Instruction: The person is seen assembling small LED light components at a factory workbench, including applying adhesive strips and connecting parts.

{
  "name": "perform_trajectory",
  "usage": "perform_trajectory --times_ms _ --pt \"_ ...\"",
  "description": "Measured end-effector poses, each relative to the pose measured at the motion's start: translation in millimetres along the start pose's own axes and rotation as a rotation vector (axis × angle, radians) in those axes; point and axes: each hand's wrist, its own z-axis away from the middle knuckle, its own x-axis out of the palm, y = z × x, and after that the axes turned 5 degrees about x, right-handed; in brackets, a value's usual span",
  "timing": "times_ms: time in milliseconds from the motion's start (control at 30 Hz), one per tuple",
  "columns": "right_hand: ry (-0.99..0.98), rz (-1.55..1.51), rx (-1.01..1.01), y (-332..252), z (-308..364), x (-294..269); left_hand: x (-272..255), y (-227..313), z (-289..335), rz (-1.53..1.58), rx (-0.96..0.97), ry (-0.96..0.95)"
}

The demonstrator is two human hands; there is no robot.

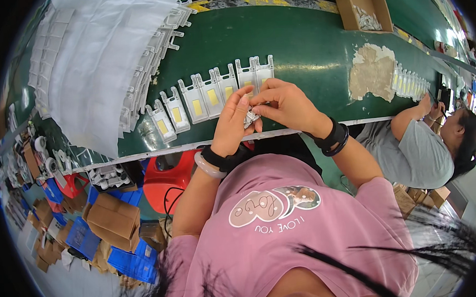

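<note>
My left hand is curled round a small bunch of white parts, too small to name by kind. Its thumb and forefinger meet the fingertips of my right hand, which are pinched together; what they pinch cannot be made out. Just beyond both hands, white plastic housings with yellow rectangular panels and two prongs each stand in a fanned row on the green workbench. My hands cover the lower part of the housings at the row's right end.
Stacked clear-white housings lie under a white sheet at the left. An open cardboard box with small white parts stands at the far right. A co-worker sits to the right beside more housings. A red stool and blue bins are below.
</note>
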Motion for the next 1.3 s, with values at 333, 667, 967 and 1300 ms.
perform_trajectory --times_ms 333,667,967,1300 --pt "0.069 0.148 -0.117 -7 -4 2 4 10 0 -0.060 -0.036 0.001" --pt "0.212 0.214 -0.074 0 5 1 -6 1 2 -0.093 -0.062 -0.036" --pt "0.235 0.305 -0.124 -3 2 -2 -12 1 4 -0.374 0.010 0.001" --pt "0.026 0.326 -0.150 -11 -1 -9 -18 -6 11 -0.429 0.115 0.028"
